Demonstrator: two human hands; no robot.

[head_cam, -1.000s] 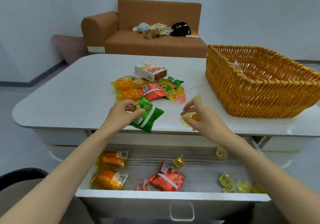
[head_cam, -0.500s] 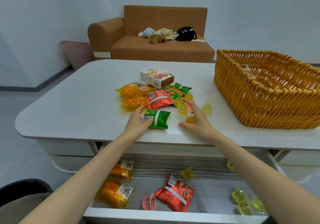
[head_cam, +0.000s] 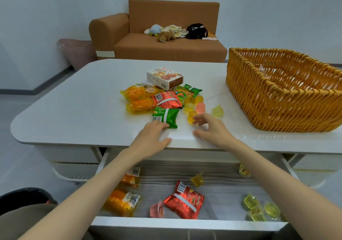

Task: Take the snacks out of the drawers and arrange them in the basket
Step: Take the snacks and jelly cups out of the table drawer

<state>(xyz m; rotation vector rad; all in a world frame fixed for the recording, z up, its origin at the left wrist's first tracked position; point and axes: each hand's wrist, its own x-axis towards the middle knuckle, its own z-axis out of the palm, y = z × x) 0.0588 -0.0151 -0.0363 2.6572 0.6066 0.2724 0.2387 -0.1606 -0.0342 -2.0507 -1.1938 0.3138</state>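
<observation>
**1. Progress.** I judge the task under half done. A pile of snacks lies on the white table top (head_cam: 83, 100), apart from the woven orange wicker basket (head_cam: 259, 91) to its right. The pile includes a white biscuit box (head_cam: 164, 77), orange and red packets and several jelly cups. None of these is in the basket yet. Inside the basket I see only one small clear wrapper (head_cam: 262, 69) near the far wall, and I cannot tell what it is.

The open grey-floored drawer (head_cam: 222, 193) holds:
- two orange jelly-stick packets (head_cam: 120, 201)
- a red foil pouch (head_cam: 184, 203)
- a pink jelly cup (head_cam: 157, 209)
- a yellow jelly cup (head_cam: 197, 180)
- a cluster of yellow-green jelly cups (head_cam: 259, 208) at the right

What remains is to empty the drawer, then move everything into the basket.

**2. Hands.** My left hand (head_cam: 153, 136) lies open, its fingertips resting on the near edge of the green foil packet (head_cam: 165, 116). That packet lies flat on the table at the near side of the pile. My right hand (head_cam: 209, 128) is open with its fingers loosely bent. Its fingertips are at the small amber jelly cup (head_cam: 191, 118), which sits on the table just right of the green packet. Neither hand grips anything.

**3. Change.** One second ago the left hand held the green foil packet over the table edge and the right hand held a jelly cup. Both items now lie on the table and both grips are released.
</observation>
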